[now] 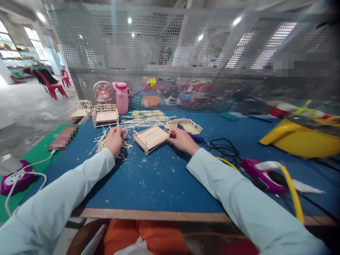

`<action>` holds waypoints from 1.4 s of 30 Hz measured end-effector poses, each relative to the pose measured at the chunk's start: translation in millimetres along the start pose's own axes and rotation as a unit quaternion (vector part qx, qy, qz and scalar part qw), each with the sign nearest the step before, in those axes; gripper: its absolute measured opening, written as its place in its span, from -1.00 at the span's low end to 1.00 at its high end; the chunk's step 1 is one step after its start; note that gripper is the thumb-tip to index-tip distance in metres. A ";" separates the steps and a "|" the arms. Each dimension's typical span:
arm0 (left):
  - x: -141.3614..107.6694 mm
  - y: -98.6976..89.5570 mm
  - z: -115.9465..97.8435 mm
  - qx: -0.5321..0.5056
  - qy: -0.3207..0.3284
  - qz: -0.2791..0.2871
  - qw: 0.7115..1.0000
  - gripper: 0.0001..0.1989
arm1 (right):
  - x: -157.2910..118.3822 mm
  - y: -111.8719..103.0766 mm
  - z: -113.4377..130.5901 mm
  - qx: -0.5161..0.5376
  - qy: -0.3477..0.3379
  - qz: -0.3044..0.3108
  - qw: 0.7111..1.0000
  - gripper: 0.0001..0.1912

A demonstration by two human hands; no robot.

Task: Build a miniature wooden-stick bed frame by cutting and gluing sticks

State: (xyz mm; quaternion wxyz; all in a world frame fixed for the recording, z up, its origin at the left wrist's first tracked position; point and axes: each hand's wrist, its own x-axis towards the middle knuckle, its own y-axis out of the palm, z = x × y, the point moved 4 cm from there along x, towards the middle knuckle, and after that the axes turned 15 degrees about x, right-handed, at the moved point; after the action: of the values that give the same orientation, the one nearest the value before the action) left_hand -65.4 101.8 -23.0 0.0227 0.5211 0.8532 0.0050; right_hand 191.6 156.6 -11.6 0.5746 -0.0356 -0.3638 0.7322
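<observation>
A small model platform of pale wooden sticks (152, 137), with posts and low rails, sits tilted near the middle of the blue table. My right hand (182, 139) grips its right corner between thumb and fingers. Left of the model, my left hand (115, 141) is closed in a pinch over a heap of short wooden sticks (102, 143); whatever lies between its fingertips is too small to make out. Behind my right hand rests another stick-built model (190, 126) with a railing. Two similar models stand at the back left, the nearer one (105, 116) beside the pink bottle (122, 99).
Longer sticks (148, 115) lie at the back, before a perforated metal screen (106, 46). To the right are a purple glue gun (261, 175), black cable (224, 148) and a yellow container (305, 138). A purple power socket (20, 179) is at left.
</observation>
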 end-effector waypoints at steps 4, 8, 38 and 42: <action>-16.8 12.8 5.9 0.012 -0.047 0.071 0.996 -0.87 | 14.3 9.0 -9.8 -0.016 0.023 -0.010 1.000 -0.78; -34.6 10.8 7.8 0.019 -0.012 0.092 0.996 -0.83 | 27.0 18.3 -9.1 -0.041 0.040 -0.040 0.998 -0.84; -5.7 -17.4 -4.8 0.673 0.220 0.116 0.697 -0.77 | -21.3 30.7 44.7 -0.147 0.101 0.226 0.958 -0.74; -11.6 -15.4 -3.7 0.674 0.230 0.106 0.694 -0.73 | -40.9 27.0 61.6 -0.161 0.070 0.237 0.956 -0.82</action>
State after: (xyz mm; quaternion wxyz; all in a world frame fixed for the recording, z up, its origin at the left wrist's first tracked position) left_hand -74.1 84.5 -19.5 -0.5326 0.4661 0.5450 -0.4495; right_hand 154.4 88.8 3.2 0.3948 -0.2636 -0.4169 0.7751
